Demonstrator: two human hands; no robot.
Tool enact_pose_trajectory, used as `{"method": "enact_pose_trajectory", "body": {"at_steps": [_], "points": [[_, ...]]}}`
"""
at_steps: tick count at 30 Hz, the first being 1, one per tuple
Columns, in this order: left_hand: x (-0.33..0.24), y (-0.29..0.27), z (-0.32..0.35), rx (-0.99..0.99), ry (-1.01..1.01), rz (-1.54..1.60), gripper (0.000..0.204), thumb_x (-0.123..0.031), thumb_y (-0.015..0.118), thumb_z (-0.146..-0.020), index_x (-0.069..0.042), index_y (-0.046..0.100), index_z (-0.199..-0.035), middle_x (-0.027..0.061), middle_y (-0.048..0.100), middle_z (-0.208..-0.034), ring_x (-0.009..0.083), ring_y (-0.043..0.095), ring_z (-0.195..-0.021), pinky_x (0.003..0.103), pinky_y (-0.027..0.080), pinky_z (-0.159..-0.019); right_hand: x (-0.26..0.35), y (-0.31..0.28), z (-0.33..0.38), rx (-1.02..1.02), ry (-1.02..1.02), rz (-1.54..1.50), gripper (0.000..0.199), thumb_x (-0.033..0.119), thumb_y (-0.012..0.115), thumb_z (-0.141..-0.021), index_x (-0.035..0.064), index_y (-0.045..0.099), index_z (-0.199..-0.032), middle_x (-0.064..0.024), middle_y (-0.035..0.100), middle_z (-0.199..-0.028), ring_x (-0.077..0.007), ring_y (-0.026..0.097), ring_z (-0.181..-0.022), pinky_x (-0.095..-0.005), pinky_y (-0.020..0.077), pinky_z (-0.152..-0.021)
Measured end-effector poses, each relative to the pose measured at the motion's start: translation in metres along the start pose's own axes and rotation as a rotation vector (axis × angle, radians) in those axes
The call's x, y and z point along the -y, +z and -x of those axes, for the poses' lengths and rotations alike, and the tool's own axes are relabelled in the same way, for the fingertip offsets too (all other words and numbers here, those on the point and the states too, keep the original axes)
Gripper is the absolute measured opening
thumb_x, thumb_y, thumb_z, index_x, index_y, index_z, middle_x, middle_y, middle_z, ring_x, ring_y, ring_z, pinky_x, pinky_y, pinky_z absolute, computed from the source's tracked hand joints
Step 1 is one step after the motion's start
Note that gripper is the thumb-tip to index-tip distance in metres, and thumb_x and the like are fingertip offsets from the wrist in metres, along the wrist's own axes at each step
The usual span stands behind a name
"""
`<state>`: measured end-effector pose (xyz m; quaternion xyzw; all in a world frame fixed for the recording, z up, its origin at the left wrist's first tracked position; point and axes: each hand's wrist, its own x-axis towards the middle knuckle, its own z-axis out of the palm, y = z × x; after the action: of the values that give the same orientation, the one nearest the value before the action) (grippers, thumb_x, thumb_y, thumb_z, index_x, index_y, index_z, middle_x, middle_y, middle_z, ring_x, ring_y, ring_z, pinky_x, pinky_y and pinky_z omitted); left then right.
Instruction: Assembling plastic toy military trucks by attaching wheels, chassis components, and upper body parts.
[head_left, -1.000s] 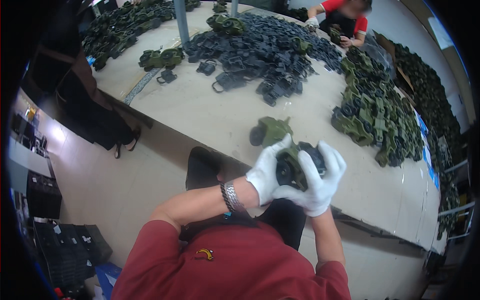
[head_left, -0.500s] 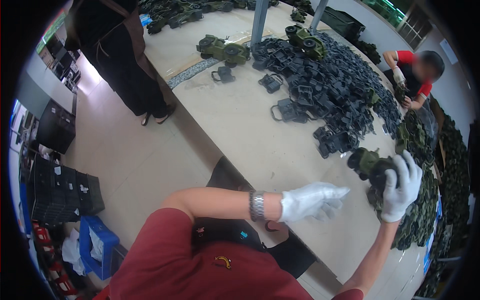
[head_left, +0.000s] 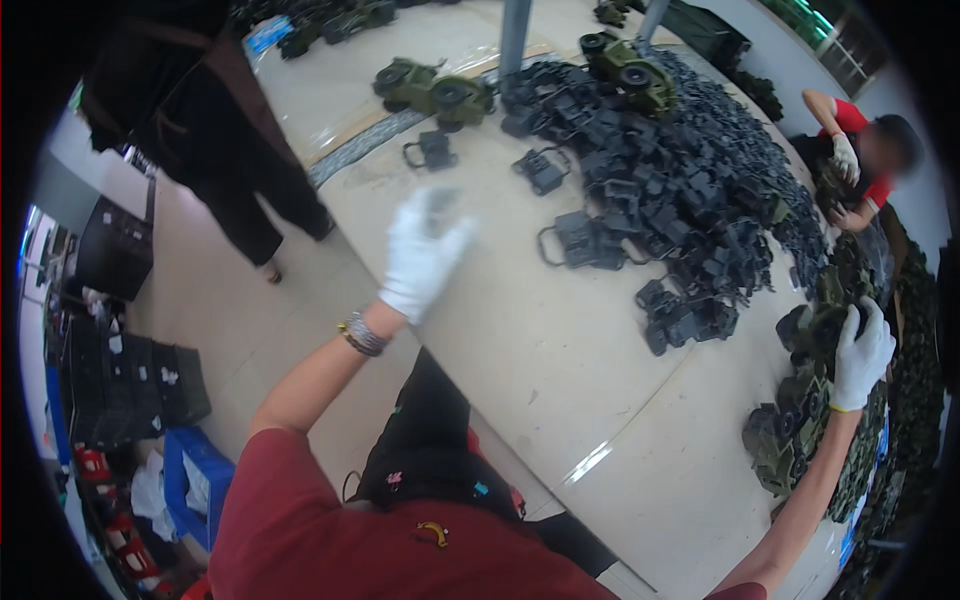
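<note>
My left hand point(head_left: 425, 255), in a white glove, hovers above the table's left edge with its fingers apart and slightly blurred; nothing is in it. Just beyond it lies a loose dark grey plastic frame part point(head_left: 433, 150). A green toy military vehicle point(head_left: 437, 95) with black wheels stands behind that part. At the far right, my gloved right hand point(head_left: 862, 360) grips another toy vehicle point(head_left: 808, 328) from above, over the green vehicles massed there. Its fingertips are partly hidden. More toy vehicles point(head_left: 785, 445) lie just nearer to me.
A large heap of dark grey plastic parts point(head_left: 660, 170) covers the middle, with a green vehicle point(head_left: 635, 78) on top. A metal post point(head_left: 515, 35) rises behind. A co-worker point(head_left: 850, 160) handles something at the far right; another person point(head_left: 220, 130) stands left. Black crates point(head_left: 135, 370) stand on the floor.
My left hand has swung from the near middle toward the far left, fingers spreading. My right hand has carried the toy vehicle rightward to the massed vehicles.
</note>
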<state>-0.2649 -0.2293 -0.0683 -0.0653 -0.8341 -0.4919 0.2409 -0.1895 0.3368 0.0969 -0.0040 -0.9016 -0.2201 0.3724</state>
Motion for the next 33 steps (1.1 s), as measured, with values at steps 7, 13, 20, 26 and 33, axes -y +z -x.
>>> {"method": "enact_pose_trajectory", "body": {"at_steps": [7, 13, 20, 26, 33], "points": [[0.091, -0.013, -0.109, -0.129, 0.185, -0.602, 0.069, -0.048, 0.084, -0.073, -0.004, 0.062, -0.122, 0.0177, 0.061, -0.123, 0.0348, 0.052, -0.121, 0.048, 0.042, -0.103, 0.024, 0.020, -0.069, 0.082, 0.217, 0.443, 0.063, 0.057, 0.072, -0.080, 0.0130, 0.063, -0.124, -0.0076, 0.055, -0.143, -0.0329, 0.053, -0.124, -0.0450, 0.0486, -0.094], [0.069, 0.003, -0.084, 0.204, 0.278, -0.414, 0.051, -0.031, 0.087, -0.067, -0.009, 0.065, -0.108, 0.0142, 0.061, -0.110, 0.0357, 0.054, -0.108, 0.044, 0.045, -0.096, 0.182, 0.067, -0.158, 0.091, -0.037, -0.647, 0.074, 0.048, 0.079, -0.077, 0.0033, 0.059, -0.132, -0.0185, 0.061, -0.134, -0.0362, 0.056, -0.125, -0.0440, 0.0446, -0.106], [-0.007, 0.020, -0.003, 0.551, 0.274, -0.034, 0.074, -0.032, 0.092, -0.065, -0.007, 0.059, -0.127, 0.0175, 0.061, -0.123, 0.0360, 0.057, -0.118, 0.042, 0.045, -0.103, 0.308, 0.137, -0.207, 0.339, 0.303, -1.071, 0.085, 0.038, 0.088, -0.067, -0.0003, 0.052, -0.134, -0.0229, 0.064, -0.129, -0.0350, 0.062, -0.120, -0.0394, 0.0481, -0.103], [-0.021, 0.018, 0.015, 0.409, 0.420, -0.090, 0.086, -0.043, 0.086, -0.072, -0.001, 0.049, -0.138, 0.0213, 0.050, -0.142, 0.0352, 0.046, -0.136, 0.045, 0.036, -0.113, 0.320, 0.120, -0.196, -0.131, 0.154, -0.914, 0.050, 0.018, 0.080, -0.068, 0.0049, 0.059, -0.111, -0.0206, 0.066, -0.108, -0.0400, 0.060, -0.108, -0.0452, 0.0524, -0.089], [-0.050, 0.054, -0.054, 0.464, -0.389, 1.522, 0.092, -0.072, 0.061, -0.085, -0.005, 0.043, -0.145, 0.0146, 0.049, -0.144, 0.0298, 0.047, -0.134, 0.048, 0.035, -0.113, 0.291, -0.028, -0.111, -0.361, -0.430, -0.937, 0.052, 0.008, 0.078, -0.064, 0.0098, 0.055, -0.111, -0.0098, 0.058, -0.111, -0.0384, 0.054, -0.106, -0.0440, 0.0529, -0.085]]}}
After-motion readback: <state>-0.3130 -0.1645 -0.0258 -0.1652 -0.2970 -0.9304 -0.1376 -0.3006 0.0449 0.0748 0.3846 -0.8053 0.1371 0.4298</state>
